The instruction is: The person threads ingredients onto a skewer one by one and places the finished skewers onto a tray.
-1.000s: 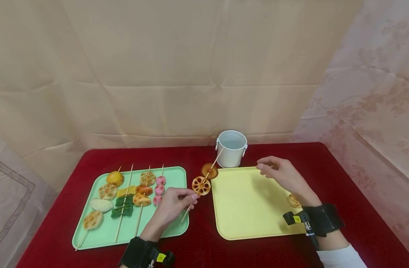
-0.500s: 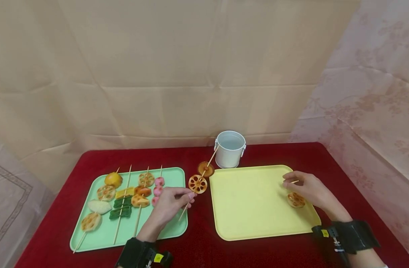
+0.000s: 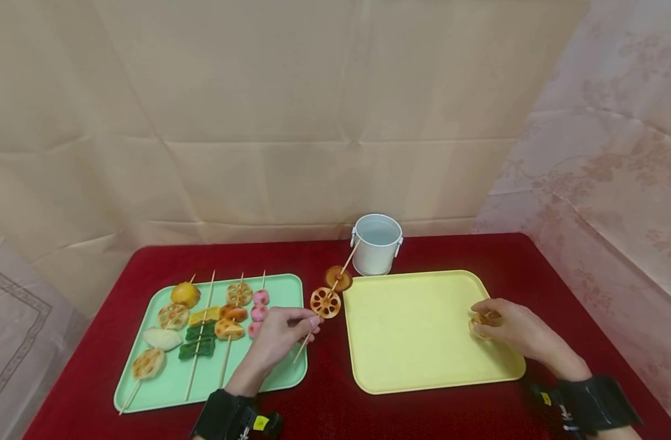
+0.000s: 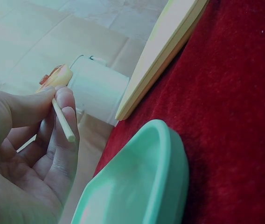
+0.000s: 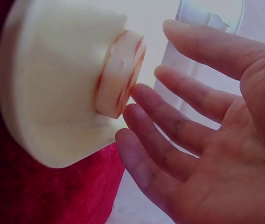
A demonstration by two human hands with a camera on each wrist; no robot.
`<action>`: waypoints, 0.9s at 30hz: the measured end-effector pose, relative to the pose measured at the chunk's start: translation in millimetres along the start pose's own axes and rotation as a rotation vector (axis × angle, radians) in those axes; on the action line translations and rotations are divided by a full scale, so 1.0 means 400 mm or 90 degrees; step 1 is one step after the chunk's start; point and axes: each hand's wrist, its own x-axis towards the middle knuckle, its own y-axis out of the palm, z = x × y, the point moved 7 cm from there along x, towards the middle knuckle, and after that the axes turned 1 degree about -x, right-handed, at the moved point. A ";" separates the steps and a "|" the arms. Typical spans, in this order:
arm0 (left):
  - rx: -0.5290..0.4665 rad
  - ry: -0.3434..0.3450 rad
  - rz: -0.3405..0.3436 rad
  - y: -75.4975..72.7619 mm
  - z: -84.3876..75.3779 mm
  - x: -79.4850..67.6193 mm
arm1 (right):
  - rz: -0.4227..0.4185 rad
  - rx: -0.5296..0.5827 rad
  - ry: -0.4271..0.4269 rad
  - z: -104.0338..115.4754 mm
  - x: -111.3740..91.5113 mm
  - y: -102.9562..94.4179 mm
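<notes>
My left hand [image 3: 277, 339] pinches a wooden skewer [image 3: 300, 349] between thumb and fingers, tilted up toward the bucket. Threaded on it are a lotus root slice [image 3: 326, 303] with dark holes and, above that, a brown round slice [image 3: 338, 278]. The skewer's blunt end [image 4: 66, 126] pokes out below the thumb in the left wrist view. Over the right side of the yellow tray [image 3: 407, 336], my right hand [image 3: 517, 330] reaches around another lotus root slice [image 3: 476, 328]. In the right wrist view its fingers are spread and loosely bent, fingertips close beside this slice [image 5: 118, 74].
On the left, a green tray [image 3: 288, 288] carries several loaded skewers, among them pink balls [image 3: 260, 313], green pieces [image 3: 198, 348] and a yellow ball [image 3: 186, 294]. A white bucket [image 3: 374, 256] stands behind the yellow tray. Red cloth [image 3: 335, 409] covers the table.
My right hand has moved right and down across the yellow tray to the lotus root slice there. The left hand still holds the skewer in nearly the same place.
</notes>
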 end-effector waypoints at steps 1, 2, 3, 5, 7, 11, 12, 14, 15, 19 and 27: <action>0.000 -0.002 -0.001 0.000 0.000 0.000 | -0.004 -0.012 -0.005 0.000 -0.002 0.002; 0.000 -0.002 -0.002 0.000 -0.001 0.000 | -0.007 -0.022 -0.010 -0.001 -0.002 0.003; 0.001 -0.003 -0.003 0.000 -0.001 0.000 | -0.014 -0.032 -0.013 0.000 -0.003 0.003; 0.003 -0.001 -0.004 0.001 -0.003 -0.001 | -0.027 -0.058 -0.025 0.002 -0.005 0.004; 0.003 -0.002 -0.004 0.001 -0.003 0.000 | -0.036 -0.083 -0.040 0.005 -0.006 0.005; 0.005 -0.003 -0.003 0.001 -0.001 0.002 | -0.048 -0.114 -0.064 0.012 -0.008 0.009; 0.005 -0.004 -0.004 0.000 0.000 0.002 | -0.049 -0.116 -0.064 0.012 -0.008 0.010; 0.006 -0.003 -0.004 0.000 0.000 0.002 | -0.053 -0.118 -0.060 0.010 -0.007 0.012; 0.006 -0.003 -0.005 0.000 -0.001 0.001 | -0.056 -0.121 -0.053 0.008 -0.007 0.012; 0.004 -0.004 -0.003 0.000 0.000 -0.001 | -0.073 -0.132 -0.047 0.007 0.000 0.008; 0.001 0.002 0.008 0.003 0.001 -0.001 | -0.132 -0.101 -0.045 0.050 0.017 -0.041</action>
